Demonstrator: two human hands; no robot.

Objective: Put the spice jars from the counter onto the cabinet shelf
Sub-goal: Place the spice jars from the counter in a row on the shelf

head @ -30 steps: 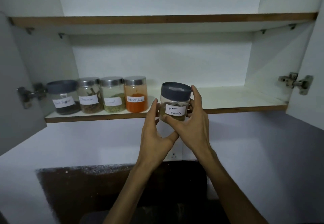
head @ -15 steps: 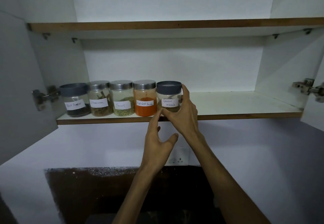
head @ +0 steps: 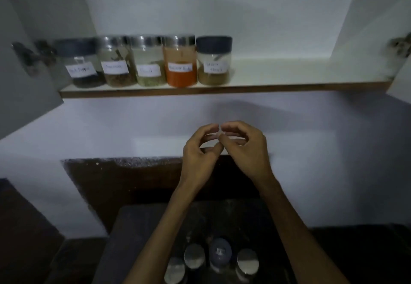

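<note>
Spice jars: five on shelf (head: 289,88), perhaps four on counter (head: 138,228).

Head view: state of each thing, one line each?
Shelf jars: five upright in a row, lids on.
Counter jars: four, lids on, not yet shelved.
Cabinet door: open.
Left hand: empty, fingers loosely curled.
Right hand: empty, fingers loosely curled.

Jar labels (head: 145,70) blurred, perhaps unreadable — counter jars (head: 194,259) dim, partly behind forearms.
</note>
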